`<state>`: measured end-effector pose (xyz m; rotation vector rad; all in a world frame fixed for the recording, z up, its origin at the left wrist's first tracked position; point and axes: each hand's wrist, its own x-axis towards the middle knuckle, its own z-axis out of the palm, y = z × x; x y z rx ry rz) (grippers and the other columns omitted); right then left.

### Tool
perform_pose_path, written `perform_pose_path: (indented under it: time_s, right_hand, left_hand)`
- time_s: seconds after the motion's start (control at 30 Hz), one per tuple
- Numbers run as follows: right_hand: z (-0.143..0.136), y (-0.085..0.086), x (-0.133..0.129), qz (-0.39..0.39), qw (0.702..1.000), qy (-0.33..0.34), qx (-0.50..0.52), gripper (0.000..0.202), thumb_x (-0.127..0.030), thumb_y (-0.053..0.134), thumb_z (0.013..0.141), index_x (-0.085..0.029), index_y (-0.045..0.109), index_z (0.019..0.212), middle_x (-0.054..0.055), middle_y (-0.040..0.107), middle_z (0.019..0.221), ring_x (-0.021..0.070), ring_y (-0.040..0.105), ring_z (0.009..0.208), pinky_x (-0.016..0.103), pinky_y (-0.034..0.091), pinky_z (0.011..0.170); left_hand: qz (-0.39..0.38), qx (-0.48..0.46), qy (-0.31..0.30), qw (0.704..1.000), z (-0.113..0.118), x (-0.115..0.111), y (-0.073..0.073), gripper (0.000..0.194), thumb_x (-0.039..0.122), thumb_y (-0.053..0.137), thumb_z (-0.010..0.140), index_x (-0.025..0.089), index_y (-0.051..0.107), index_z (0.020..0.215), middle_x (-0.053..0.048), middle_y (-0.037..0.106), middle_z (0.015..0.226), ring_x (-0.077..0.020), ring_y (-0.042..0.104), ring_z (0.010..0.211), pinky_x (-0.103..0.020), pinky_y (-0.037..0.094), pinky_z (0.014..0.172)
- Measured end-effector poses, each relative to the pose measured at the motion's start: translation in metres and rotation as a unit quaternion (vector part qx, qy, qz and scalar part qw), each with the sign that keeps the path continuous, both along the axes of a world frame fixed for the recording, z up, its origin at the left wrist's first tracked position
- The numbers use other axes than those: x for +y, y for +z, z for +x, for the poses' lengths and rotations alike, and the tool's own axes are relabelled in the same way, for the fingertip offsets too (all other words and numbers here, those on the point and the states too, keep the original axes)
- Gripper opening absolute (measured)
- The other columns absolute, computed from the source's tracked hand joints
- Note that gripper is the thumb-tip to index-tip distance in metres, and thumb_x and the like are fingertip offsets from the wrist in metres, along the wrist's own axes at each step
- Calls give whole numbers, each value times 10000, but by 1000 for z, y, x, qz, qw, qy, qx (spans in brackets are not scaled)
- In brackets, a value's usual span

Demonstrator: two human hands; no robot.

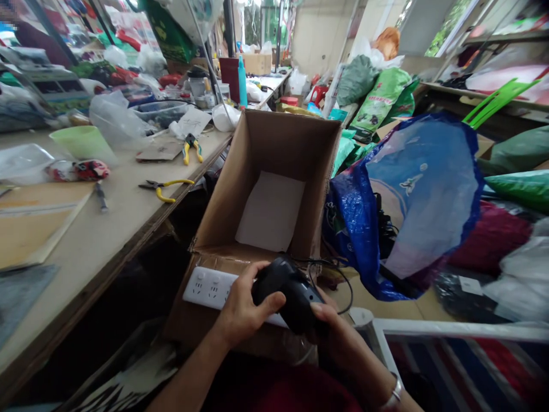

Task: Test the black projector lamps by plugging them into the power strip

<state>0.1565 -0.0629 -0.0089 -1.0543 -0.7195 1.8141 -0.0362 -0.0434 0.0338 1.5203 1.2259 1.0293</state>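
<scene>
Between my two hands is a black wired game controller (285,292), held low in front of the cardboard box. My left hand (245,306) is closed round its left side, with the thumb on top. At its lower right end, my right hand (329,320) grips it, partly hidden by the body. A thin black cable (352,292) loops off to the right. Just beneath my left hand lies a white power strip (205,287), partly covered by my hands. Beyond it the open cardboard box (223,197) shows a pale sheet (272,212) on its bottom.
On the workbench (124,212) at left lie yellow-handled pliers (165,187), a second pair of pliers (191,150) and a small dark tool (102,197). A large blue bag (351,212) stands open right of the box. A white frame (463,329) is at lower right.
</scene>
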Motion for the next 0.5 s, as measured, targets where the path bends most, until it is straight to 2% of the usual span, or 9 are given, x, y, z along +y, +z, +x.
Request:
perform_pose_path:
  time_s: [0.1, 0.2, 0.3, 0.33, 0.4, 0.5]
  right_hand:
    - [3, -1, -1, 36, 999, 8, -20, 522, -385, 676, 685, -176, 565, 1150, 9, 597, 710, 128, 498, 544, 191, 349, 437]
    - [7, -5, -5, 45, 998, 14, -45, 548, -378, 683, 679, -185, 541, 1171, 1, 590, 747, 111, 471, 533, 192, 328, 440]
    - [15, -12, -8, 68, 995, 14, -70, 630, -367, 711, 643, -202, 511, 1217, 35, 623, 949, 180, 563, 743, 248, 437, 593]
    - [19, -14, -9, 76, 994, 13, -81, 664, -365, 722, 626, -207, 503, 1232, 48, 617, 1039, 219, 569, 867, 287, 457, 699]
    - [27, -17, -8, 84, 990, 3, -111, 739, -363, 752, 580, -218, 490, 1255, 62, 566, 1203, 283, 501, 1093, 364, 400, 909]
    - [38, -16, -4, 96, 987, 20, -131, 802, -385, 785, 533, -234, 485, 1262, 65, 521, 1279, 324, 422, 1201, 412, 326, 999]
  left_hand:
    - [23, 9, 30, 999, 1, 0, -3, 397, 418, 619, 783, 169, 585, 1089, -89, 670, 1001, -258, 615, 920, -347, 468, 801]
    - [-21, -34, 64, 997, 0, 3, -11, 332, 435, 610, 787, 156, 620, 967, -78, 686, 883, -233, 631, 817, -320, 480, 721]
    - [-80, -115, 69, 988, -3, 8, -15, 389, 418, 652, 755, 137, 583, 1014, -82, 680, 865, -228, 635, 823, -314, 481, 726]
    - [-91, -141, 58, 984, -3, 9, -15, 455, 407, 667, 744, 137, 553, 1092, -88, 676, 915, -231, 631, 869, -320, 478, 763]
    - [-102, -176, 14, 979, -4, 11, -14, 594, 404, 672, 744, 148, 475, 1243, -113, 638, 1090, -245, 592, 1017, -343, 446, 878]
    - [-103, -196, -70, 973, -2, 11, -12, 606, 441, 607, 799, 170, 449, 1318, -121, 504, 1338, -268, 446, 1234, -371, 321, 1036]
